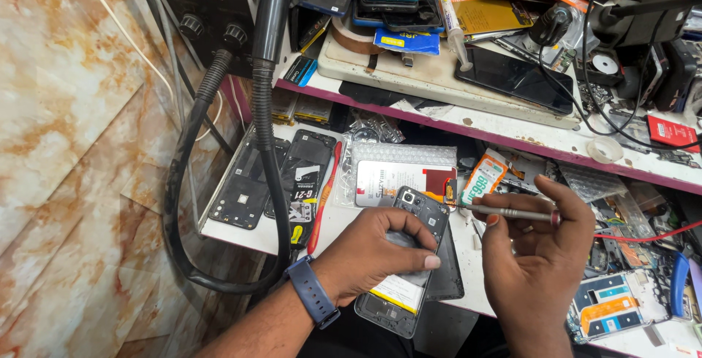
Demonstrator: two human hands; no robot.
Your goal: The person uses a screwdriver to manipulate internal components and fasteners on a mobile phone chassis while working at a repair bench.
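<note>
Marble-patterned panelling (66, 146) fills the left side, and against it a thick black corrugated hose (183, 204) is looped down from a dark station with round knobs (212, 7). A white workbench (336, 230) is seen below a cluttered upper shelf (468, 120), on which phones, cards and a dark screen panel (515, 80) are piled. On the bench, two opened phone back frames (274, 179) are laid side by side at the left, with a red-handled tool (322, 201) just beside them. A bubble-wrapped replacement part (398, 171) is placed behind the hands.

An opened dark phone (409, 255), its back removed and its camera block at the top, is held near the middle of the bench edge. It is gripped from above by the left hand (373, 252), the fingers curled over its middle and the thumb laid across its right side; a blue watch band (313, 291) is worn on that wrist. A slim silver screwdriver (512, 214) is pinched between the thumb and fingers of the right hand (541, 248), held almost level, its tip pointed left towards the upper right corner of the phone but not touching it. A roll of clear tape (605, 150) is set on the shelf edge at the right.
</note>
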